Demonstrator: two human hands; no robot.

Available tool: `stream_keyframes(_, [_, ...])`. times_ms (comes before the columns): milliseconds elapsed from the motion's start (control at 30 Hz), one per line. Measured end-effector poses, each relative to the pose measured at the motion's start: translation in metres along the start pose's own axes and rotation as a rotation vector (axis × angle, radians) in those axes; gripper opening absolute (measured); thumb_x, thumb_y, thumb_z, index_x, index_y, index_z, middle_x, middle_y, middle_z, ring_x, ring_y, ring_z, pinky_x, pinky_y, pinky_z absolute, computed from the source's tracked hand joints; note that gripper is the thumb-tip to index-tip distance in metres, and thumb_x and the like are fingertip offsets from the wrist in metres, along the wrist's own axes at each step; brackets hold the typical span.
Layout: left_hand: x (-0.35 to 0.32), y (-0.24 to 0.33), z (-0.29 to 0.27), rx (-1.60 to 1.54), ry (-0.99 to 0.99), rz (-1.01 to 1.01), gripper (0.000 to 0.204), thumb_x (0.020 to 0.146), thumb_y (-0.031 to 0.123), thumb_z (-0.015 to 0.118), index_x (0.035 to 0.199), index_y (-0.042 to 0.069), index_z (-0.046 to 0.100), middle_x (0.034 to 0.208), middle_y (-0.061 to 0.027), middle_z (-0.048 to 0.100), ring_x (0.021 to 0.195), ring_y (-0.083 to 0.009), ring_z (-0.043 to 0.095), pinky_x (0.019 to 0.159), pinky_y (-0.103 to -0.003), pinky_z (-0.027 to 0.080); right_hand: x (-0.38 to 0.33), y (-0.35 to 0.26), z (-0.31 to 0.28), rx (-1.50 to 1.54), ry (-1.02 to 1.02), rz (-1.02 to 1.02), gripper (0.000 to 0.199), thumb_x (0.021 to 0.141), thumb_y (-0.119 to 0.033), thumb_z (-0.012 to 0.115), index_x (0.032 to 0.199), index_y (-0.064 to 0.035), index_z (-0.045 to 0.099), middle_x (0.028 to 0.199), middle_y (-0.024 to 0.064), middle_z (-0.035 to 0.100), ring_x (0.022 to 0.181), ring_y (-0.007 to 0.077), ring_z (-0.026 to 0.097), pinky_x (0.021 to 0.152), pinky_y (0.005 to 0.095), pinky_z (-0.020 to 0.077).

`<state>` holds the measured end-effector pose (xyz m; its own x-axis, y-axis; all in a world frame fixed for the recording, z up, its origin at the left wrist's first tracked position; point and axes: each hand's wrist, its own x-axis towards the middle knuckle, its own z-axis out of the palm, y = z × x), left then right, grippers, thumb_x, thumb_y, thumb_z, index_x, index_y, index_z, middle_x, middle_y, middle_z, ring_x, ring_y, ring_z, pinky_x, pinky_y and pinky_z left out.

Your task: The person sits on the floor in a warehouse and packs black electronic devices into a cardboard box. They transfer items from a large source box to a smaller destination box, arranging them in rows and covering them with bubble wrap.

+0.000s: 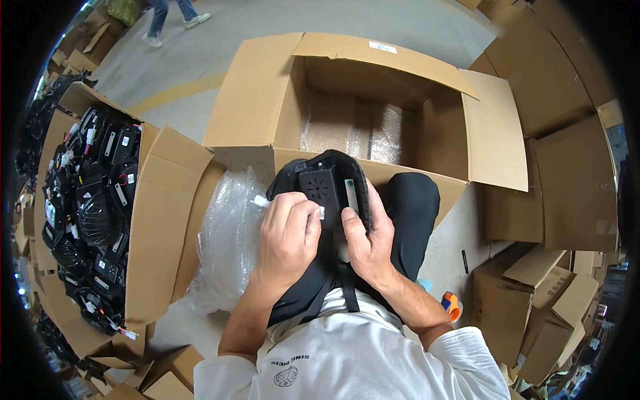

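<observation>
A black plastic unit (320,183) with a slotted round grille and a pale metal strip is held upright over my lap. My right hand (369,233) grips its right side, thumb on the front face and fingers around the edge. The bunched, closed fingers of my left hand (289,230) press against the unit's lower left part. At those fingertips a small white label (323,213) shows, and a white connector (261,201) pokes out beside the knuckles. What lies under the left fingers is hidden.
Ahead stands an open cardboard box (250,127) with bubble wrap (387,133) inside. More bubble wrap (230,240) lies left of my legs. A carton (163,220) at left holds several similar black units (100,220). Cartons (533,180) stack at right; a person (167,20) walks far off.
</observation>
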<state>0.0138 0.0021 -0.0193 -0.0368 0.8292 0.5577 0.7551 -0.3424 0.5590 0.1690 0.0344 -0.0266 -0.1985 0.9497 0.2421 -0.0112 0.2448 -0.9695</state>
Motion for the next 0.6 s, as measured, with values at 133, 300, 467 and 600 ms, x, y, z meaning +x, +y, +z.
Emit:
stream_keyframes(133, [-0.007,-0.008,0.007,-0.096,-0.009,0.074,0.021,0.085,-0.006,0.070,0.100,0.000,0.056,0.095,-0.0170,0.056,0.085,-0.0345,0.058,0.082,-0.043,0.052,-0.001,0.002,-0.006,0.006,-0.009,0.022,0.052,0.096,-0.002,0.054,0.146,0.0090,0.044,0.129,0.0171,0.065,0.116,0.0184,0.061,0.100,0.0311,0.0482])
stream_keyframes(300, [-0.013,-0.011,0.009,-0.081,0.052,0.159,0.023,0.084,-0.005,0.069,0.101,0.001,0.055,0.097,-0.0145,0.054,0.086,-0.0354,0.057,0.089,-0.049,0.050,-0.002,-0.003,-0.009,0.052,-0.031,0.115,0.051,0.097,-0.004,0.054,0.145,0.0086,0.045,0.127,0.0150,0.065,0.113,0.0167,0.061,0.099,0.0303,0.0485])
stream_keyframes(467, [-0.019,-0.003,0.009,0.044,0.118,0.160,0.015,0.089,-0.002,0.068,0.099,0.000,0.057,0.096,-0.0138,0.056,0.086,-0.0322,0.056,0.089,-0.043,0.049,0.000,0.001,-0.007,0.112,-0.033,0.132,0.050,0.098,-0.006,0.055,0.145,0.0072,0.046,0.119,0.0122,0.067,0.105,0.0136,0.061,0.093,0.0287,0.0500])
stream_keyframes(600, [-0.025,0.006,0.010,-0.194,0.150,-0.142,0.024,0.086,0.000,0.075,0.108,-0.003,0.065,0.102,-0.0130,0.060,0.086,-0.0252,0.059,0.085,-0.035,0.051,0.001,-0.001,-0.007,0.072,-0.007,0.156,0.050,0.098,-0.006,0.055,0.145,0.0067,0.046,0.117,0.0116,0.067,0.101,0.0127,0.061,0.089,0.0273,0.0504])
